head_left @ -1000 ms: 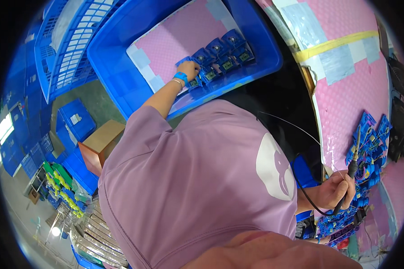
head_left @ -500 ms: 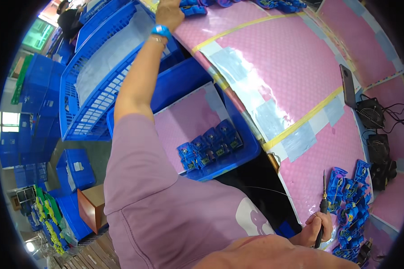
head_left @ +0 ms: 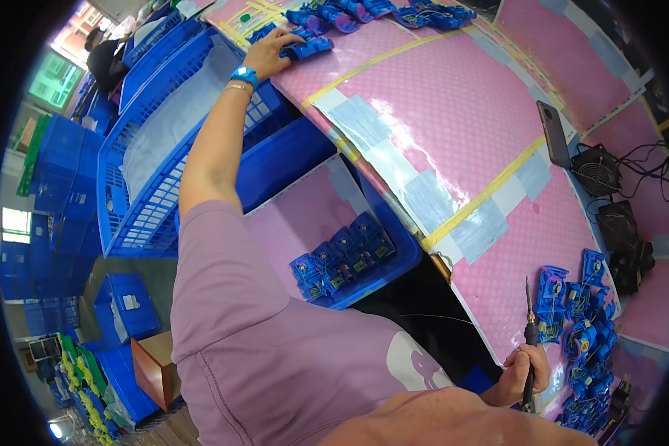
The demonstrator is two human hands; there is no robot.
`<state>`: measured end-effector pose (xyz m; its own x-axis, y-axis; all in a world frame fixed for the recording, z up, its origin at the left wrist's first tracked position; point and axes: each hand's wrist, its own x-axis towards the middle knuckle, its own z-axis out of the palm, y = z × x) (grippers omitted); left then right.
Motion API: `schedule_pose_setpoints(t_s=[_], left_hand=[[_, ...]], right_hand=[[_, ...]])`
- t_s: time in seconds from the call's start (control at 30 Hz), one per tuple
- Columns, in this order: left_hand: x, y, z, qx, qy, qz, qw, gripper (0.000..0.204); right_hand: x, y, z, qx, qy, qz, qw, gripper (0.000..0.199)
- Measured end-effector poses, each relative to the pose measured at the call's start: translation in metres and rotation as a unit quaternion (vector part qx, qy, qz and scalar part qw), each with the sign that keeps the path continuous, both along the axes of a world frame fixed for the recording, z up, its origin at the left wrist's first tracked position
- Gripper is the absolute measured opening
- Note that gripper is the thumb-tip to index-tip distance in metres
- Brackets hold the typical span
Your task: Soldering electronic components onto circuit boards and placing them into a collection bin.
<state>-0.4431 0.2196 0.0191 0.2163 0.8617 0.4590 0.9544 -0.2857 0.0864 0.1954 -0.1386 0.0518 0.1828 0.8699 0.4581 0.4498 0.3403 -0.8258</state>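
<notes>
My right hand (head_left: 524, 372) is closed around the black handle of a soldering iron (head_left: 530, 334), its metal tip pointing up and away over the pink mat. Just right of the iron lie several blue plastic housings with wires and small boards (head_left: 552, 297). At the far left of the bench, my left hand (head_left: 267, 56) reaches out with a blue watch on the wrist. Its fingers curl over the edge of a blue plastic housing (head_left: 308, 48) resting on the mat. More blue housings (head_left: 342, 16) stand behind that one.
A blue bin (head_left: 416, 256) beside the bench holds several blue housings on a pink sheet. Left of it is a blue basket (head_left: 115, 215) with white lining. A phone (head_left: 552, 134) and black fans (head_left: 597, 171) with cables line the bench's right side.
The view has shifted, bringing more of the far bench into sight. My left hand has come onto the blue housing, fingers bent over it. My right hand keeps holding the soldering iron.
</notes>
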Motion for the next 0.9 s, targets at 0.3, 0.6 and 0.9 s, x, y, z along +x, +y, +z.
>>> schedule_pose_setpoints(t_s=[0.3,0.6,0.9], left_hand=[[0.178,-0.114,0.016,-0.023,-0.094,-0.115,0.989,0.028],[0.327,-0.157,0.036,-0.096,-0.076,-0.278,0.953,0.045],[0.338,-0.126,0.013,-0.061,0.170,-0.277,0.944,0.031]], right_hand=[[-0.005,-0.015,0.002,0.006,0.007,0.010,1.000,0.014],[-0.009,-0.028,0.013,0.039,-0.001,0.036,0.999,0.007],[0.013,-0.050,-0.006,0.029,0.041,0.041,0.998,0.013]])
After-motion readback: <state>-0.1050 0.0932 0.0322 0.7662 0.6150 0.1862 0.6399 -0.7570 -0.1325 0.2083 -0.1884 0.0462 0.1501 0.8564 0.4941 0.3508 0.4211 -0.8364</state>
